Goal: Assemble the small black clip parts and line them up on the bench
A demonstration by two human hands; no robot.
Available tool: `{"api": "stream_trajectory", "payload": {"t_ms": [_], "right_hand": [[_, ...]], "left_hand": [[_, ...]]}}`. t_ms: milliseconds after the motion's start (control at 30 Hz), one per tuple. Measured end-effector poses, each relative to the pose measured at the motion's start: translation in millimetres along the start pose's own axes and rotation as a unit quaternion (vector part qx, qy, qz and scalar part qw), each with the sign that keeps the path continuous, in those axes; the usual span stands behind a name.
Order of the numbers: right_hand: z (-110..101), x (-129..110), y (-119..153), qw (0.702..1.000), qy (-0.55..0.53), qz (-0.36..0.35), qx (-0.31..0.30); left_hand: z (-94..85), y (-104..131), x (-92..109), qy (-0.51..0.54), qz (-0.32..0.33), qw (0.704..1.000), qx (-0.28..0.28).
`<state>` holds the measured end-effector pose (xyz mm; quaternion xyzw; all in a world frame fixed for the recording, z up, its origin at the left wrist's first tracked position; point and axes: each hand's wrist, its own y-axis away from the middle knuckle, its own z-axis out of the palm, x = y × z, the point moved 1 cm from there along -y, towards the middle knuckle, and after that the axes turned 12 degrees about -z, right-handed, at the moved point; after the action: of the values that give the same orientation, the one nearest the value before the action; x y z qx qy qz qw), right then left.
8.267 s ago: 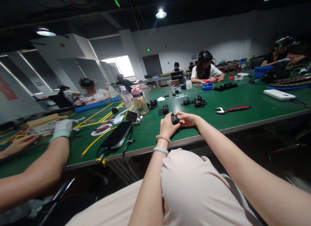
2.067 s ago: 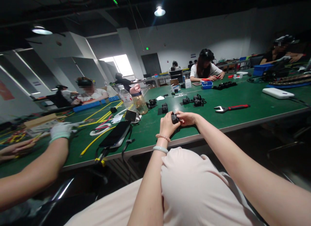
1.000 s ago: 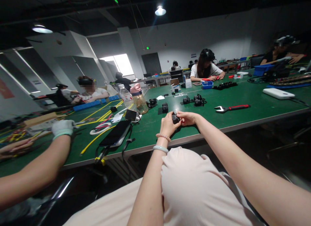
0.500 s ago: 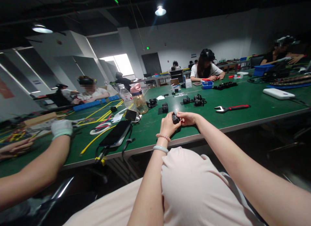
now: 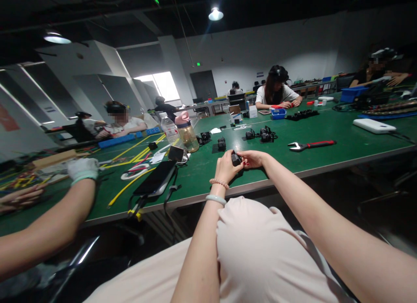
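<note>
My left hand [image 5: 225, 167] is wrapped round a small black part [image 5: 236, 158] near the front edge of the green table [image 5: 208, 177]. From the right, my right hand [image 5: 252, 159] has its fingers pressed together at the same part, which they partly cover. Just beyond my hands stands a black component [image 5: 221, 143]. Further back are more black components, one [image 5: 250, 134] beside another pair [image 5: 267, 134]. A red-handled adjustable wrench [image 5: 312, 145] lies to the right.
To the left are a phone-like black device [image 5: 155, 178], a yellow-brown bottle [image 5: 188, 137] and cables. A neighbour's gloved hand [image 5: 82, 169] works at the far left. A white power bank [image 5: 374, 126] lies at the right; several people sit round the room.
The black part has tilted slightly between my hands, and my fingers have shifted a little around it. The neighbour's gloved hand has moved slightly.
</note>
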<state>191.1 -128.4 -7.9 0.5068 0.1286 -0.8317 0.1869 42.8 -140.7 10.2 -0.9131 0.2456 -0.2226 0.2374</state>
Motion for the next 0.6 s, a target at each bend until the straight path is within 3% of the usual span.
{"api": "stream_trajectory", "payload": {"t_ms": [600], "right_hand": [[11.1,-2.5,-3.5,1.000,0.006,0.003,0.004]], "left_hand": [[-3.5,1.4,-8.5,0.035,-0.020,0.999,0.000]]}}
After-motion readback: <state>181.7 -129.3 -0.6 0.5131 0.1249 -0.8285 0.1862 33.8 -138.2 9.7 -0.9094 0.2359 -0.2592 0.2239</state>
